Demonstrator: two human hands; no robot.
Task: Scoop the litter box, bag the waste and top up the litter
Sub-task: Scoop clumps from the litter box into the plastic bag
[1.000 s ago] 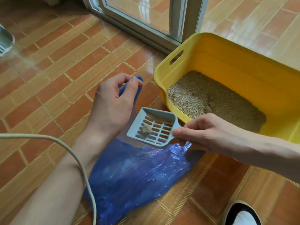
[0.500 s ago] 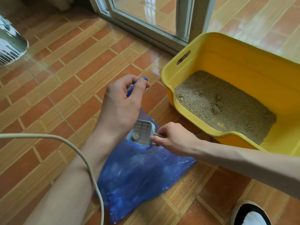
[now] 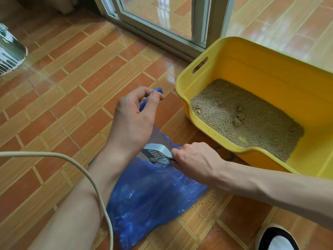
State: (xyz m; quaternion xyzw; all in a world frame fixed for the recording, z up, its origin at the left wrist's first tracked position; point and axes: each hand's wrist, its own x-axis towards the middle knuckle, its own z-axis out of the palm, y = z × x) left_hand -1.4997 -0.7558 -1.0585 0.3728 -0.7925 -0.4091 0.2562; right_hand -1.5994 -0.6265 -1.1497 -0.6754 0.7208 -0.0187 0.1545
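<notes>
Left hand (image 3: 132, 121): raised above the floor, thumb and fingers pinching a gathered blue handle of the bag; grip clenched on that handle, holding the bag's mouth up and open.
Right hand (image 3: 195, 160): fingers curled round the handle of the scoop, which is mostly hidden under them; grip grasping the scoop, knuckles just at the bag's mouth.
Scoop (image 3: 157, 155): pale grey-blue, slotted, tilted with its head inside the open mouth of the bag, between the two hands; a small grey clump lies at its lower edge.
Bag (image 3: 153, 199): blue, thin plastic, crumpled; its body lies on the floor under the left forearm, its mouth lifted by the left hand.
Litter box (image 3: 255, 69): yellow plastic tub with a slot handle in its end wall, standing on the floor to the right of the bag, near the right hand but apart from it.
Litter (image 3: 252, 123): beige grains covering the bottom of the box, with a few lumps near the middle.
Floor (image 3: 72, 87): glossy orange-brown tiles; scattered grains lie beside the bag's right edge.
Door (image 3: 162, 20): glazed sliding door with a pale frame, behind the litter box.
Cable (image 3: 75, 165): pale cord curving across the left forearm.
Shoe (image 3: 275, 239): black and white, at the lower right corner.
</notes>
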